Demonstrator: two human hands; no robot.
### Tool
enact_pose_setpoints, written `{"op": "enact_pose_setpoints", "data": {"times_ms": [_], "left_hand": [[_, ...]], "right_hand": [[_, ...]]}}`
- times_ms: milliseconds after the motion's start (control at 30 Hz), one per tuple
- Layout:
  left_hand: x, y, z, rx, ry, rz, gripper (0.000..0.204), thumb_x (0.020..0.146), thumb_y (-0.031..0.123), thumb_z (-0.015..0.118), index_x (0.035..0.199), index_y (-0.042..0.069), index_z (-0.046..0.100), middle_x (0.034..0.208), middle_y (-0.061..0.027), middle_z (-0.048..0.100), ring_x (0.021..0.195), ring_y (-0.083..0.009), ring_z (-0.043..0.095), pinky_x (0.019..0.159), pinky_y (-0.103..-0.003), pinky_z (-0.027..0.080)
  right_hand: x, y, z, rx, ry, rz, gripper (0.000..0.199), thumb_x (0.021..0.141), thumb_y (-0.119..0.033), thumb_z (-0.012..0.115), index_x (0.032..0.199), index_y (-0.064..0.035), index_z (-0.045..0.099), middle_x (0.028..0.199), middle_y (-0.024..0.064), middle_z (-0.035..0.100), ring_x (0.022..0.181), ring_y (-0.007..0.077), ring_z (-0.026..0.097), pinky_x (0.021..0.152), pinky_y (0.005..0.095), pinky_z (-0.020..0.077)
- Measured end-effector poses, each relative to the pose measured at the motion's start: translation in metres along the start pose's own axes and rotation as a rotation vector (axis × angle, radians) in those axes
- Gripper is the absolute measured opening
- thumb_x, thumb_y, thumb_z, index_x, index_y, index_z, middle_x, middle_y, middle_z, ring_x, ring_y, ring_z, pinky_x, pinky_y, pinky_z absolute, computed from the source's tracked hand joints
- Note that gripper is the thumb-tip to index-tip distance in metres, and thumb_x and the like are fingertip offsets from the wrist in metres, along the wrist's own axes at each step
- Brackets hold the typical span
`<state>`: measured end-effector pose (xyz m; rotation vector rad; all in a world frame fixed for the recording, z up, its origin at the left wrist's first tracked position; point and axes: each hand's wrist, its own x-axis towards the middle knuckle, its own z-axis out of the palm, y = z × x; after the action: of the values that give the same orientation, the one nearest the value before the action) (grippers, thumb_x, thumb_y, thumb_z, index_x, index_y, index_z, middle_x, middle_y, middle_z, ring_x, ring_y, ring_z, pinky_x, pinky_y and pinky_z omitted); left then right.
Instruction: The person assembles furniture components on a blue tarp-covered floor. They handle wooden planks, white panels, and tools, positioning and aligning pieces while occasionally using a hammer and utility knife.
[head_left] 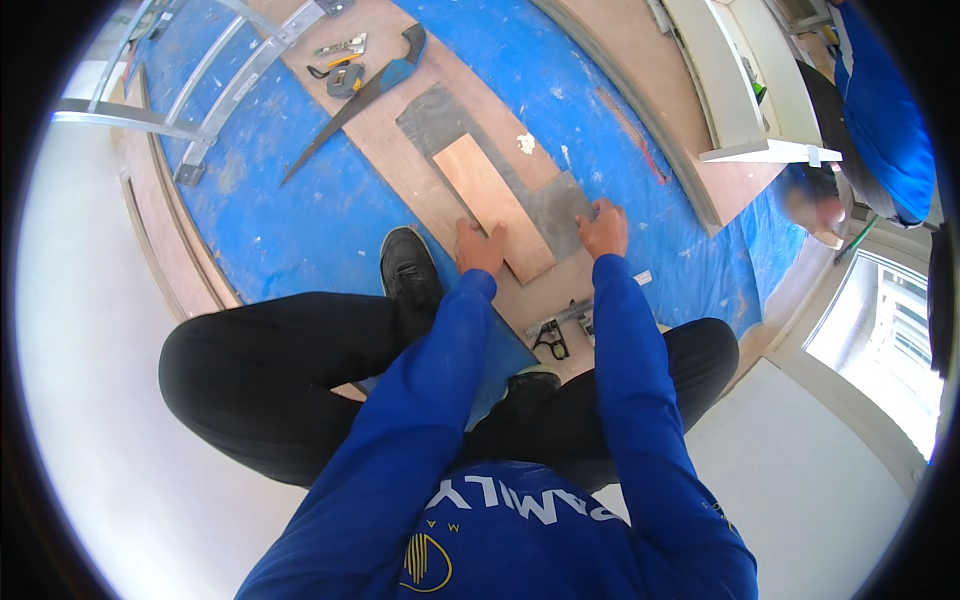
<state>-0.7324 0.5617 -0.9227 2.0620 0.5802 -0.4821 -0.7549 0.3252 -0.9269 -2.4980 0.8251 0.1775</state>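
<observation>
A thin reddish wooden strip (pixel 487 190) lies at a slant on top of a flat grey piece (pixel 556 210), which looks L-shaped where it shows. Both rest on a long brown board (pixel 480 90) on the floor. At the strip's near left edge is my left hand (pixel 480 247), its thumb on the wood and its fingers curled beside it. My right hand (pixel 604 230) has bent fingers closed on the right edge of the grey piece; its fingertips are partly hidden. Close to my feet lies a combination square (pixel 553 335).
Farther up the board lie a handsaw (pixel 375 88), a tape measure (pixel 345 80) and a small metal tool (pixel 342 46). Blue sheeting (pixel 240 200) covers the floor. A metal ladder (pixel 215 120) stands at left. Boards and a white cabinet (pixel 725 75) are at right, near another person (pixel 885 110).
</observation>
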Motion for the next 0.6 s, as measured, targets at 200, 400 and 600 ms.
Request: {"op": "enact_pose_setpoints", "data": {"times_ms": [200, 400, 600], "left_hand": [[0.045, -0.005, -0.023, -0.019, -0.025, -0.032, 0.050, 0.084, 0.028, 0.081, 0.115, 0.001, 0.053, 0.102, -0.0227, 0.071, 0.090, -0.0398, 0.072, 0.076, -0.047, 0.058], [0.069, 0.023, -0.058, 0.001, -0.056, 0.016, 0.044, 0.087, 0.021, 0.081, 0.114, 0.003, 0.051, 0.087, -0.0158, 0.072, 0.062, -0.0226, 0.071, 0.048, -0.034, 0.058], [0.060, 0.018, -0.062, -0.026, -0.017, 0.005, 0.043, 0.083, 0.019, 0.084, 0.109, 0.004, 0.054, 0.085, -0.0162, 0.072, 0.062, -0.0246, 0.070, 0.046, -0.038, 0.055]], "right_hand": [[-0.020, -0.040, 0.002, -0.026, 0.110, -0.199, 0.045, 0.078, -0.020, 0.083, 0.111, 0.0026, 0.063, 0.111, 0.0270, 0.064, 0.111, 0.0459, 0.059, 0.093, 0.0526, 0.0505], [-0.009, -0.054, 0.006, 0.028, -0.095, -0.164, 0.044, 0.079, -0.014, 0.080, 0.116, 0.0009, 0.063, 0.113, 0.0253, 0.061, 0.110, 0.0443, 0.059, 0.089, 0.0501, 0.0527], [-0.046, -0.062, 0.017, -0.028, 0.203, -0.544, 0.035, 0.082, -0.014, 0.079, 0.113, -0.0018, 0.068, 0.106, 0.0214, 0.066, 0.090, 0.0373, 0.067, 0.082, 0.0455, 0.0549]]}}
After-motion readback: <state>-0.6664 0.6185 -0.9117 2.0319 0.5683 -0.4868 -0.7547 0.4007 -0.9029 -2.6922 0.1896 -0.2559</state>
